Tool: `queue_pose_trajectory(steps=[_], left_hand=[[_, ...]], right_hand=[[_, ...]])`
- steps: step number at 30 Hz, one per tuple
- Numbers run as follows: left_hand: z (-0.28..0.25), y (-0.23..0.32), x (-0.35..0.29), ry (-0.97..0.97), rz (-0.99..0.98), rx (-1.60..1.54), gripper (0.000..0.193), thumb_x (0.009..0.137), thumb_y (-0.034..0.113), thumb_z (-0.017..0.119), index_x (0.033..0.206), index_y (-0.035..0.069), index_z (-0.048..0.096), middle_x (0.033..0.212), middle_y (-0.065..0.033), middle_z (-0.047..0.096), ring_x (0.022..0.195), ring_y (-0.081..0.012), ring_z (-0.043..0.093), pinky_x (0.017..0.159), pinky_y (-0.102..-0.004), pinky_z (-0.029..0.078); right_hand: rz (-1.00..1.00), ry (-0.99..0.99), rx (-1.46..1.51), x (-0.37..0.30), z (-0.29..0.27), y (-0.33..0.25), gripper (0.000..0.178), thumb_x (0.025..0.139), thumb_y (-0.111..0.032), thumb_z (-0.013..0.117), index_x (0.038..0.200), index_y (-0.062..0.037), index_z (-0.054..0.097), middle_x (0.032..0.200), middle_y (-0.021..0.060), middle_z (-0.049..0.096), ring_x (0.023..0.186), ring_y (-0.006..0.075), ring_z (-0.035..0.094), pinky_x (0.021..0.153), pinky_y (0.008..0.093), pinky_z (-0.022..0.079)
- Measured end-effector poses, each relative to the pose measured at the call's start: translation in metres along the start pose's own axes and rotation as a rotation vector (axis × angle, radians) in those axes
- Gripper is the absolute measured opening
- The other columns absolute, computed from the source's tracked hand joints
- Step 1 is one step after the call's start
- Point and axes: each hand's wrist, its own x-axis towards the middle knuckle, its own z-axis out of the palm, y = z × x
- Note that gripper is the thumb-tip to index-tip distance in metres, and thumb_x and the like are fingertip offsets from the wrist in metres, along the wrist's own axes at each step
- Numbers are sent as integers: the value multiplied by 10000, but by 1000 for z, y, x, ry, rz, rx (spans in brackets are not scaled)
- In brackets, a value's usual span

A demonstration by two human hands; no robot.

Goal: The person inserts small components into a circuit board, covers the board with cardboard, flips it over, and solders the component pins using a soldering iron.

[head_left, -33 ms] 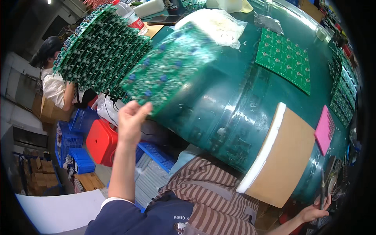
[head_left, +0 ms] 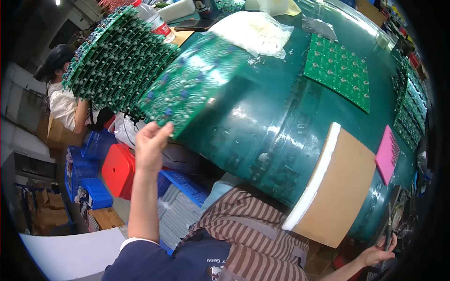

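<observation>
My left hand (head_left: 151, 143) pinches the near corner of a green circuit board (head_left: 180, 96) between thumb and fingers. Blue and pale components dot the board, which is tilted and smeared by motion. Just left of it rises a tall stack of similar circuit boards (head_left: 117, 61); whether the two touch I cannot tell. At the lower right, my right hand (head_left: 378, 253) is closed around a slim dark pen-shaped tool (head_left: 389, 227), its tip unclear. Another circuit board (head_left: 337, 70) lies flat on the green table mat (head_left: 253, 136), far from both hands.
A brown board with a white edge (head_left: 335, 187) lies at the table's near edge, beside a pink block (head_left: 387, 154). More circuit boards (head_left: 411, 114) stand far right. A white plastic bag (head_left: 255, 30) and a bottle (head_left: 157, 23) are at the back. A co-worker (head_left: 65, 93) sits left.
My left hand and the circuit board in it have shifted slightly left and down, toward the stack. My right hand has barely moved.
</observation>
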Motion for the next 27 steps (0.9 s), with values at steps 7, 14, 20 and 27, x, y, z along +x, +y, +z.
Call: queue_pose_trajectory(steps=[7,14,20,27], left_hand=[[-40,-25,24,55,-229,-76,270,871,118,704,757,166,465,579,123,349,421,14,269,391,-198,167],[-98,-58,32,180,-236,19,161,892,288,694,893,148,615,653,74,513,411,21,278,364,-187,165],[-77,-40,34,201,165,1103,465,884,402,685,663,3,598,597,13,542,470,-96,422,470,-268,322],[90,29,-64,-436,703,888,422,642,190,847,998,25,693,926,-109,671,801,-233,615,685,-330,492]], right_hand=[[226,323,154,27,-41,-21,524,975,-459,521,1247,-34,382,808,30,415,720,141,402,667,274,359],[464,150,516,24,-28,20,189,929,-295,649,998,-129,588,889,56,624,779,141,563,651,253,460],[-118,-6,-63,-14,11,-31,319,1054,-312,362,1150,-32,480,978,151,664,779,167,628,692,290,474],[-573,-1196,-596,-58,86,-72,589,560,-439,828,859,-74,475,1221,191,624,1113,333,592,985,459,405]])
